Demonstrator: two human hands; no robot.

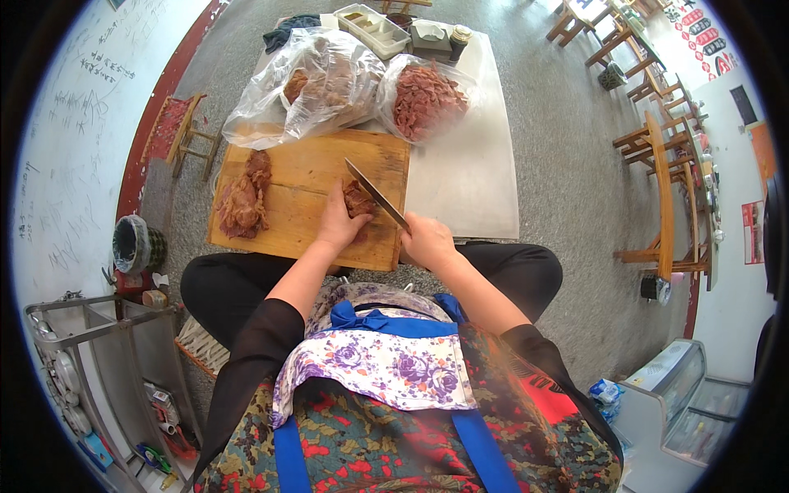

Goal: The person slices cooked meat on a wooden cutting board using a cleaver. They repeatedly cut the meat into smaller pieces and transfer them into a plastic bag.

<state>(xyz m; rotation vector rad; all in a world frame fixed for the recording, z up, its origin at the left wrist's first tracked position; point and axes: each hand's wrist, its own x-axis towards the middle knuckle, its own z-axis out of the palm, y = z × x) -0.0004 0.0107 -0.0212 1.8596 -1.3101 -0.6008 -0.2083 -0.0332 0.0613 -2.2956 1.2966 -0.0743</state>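
Observation:
My right hand (429, 241) grips the handle of a kitchen knife (377, 195), its blade slanting up and to the left. Under my left hand (339, 220) is a small chunk of brown cooked meat (358, 199), held with thumb and fingers against a wooden cutting board (302, 179). The blade lies along the right side of this chunk; whether it touches is hard to tell. Larger pieces of cooked meat (244, 200) rest at the board's left side. Beyond the board, a clear plastic bag (333, 80) holds bigger meat lumps, and a second bag holds sliced meat (428, 101).
The board overhangs the near edge of a pale table (474, 185). At the table's far end stand a divided plastic container (373, 31), a dark box (429, 40) and a lidded jar (460, 42). A low stool (179, 135) and lined bin (132, 243) stand to the left.

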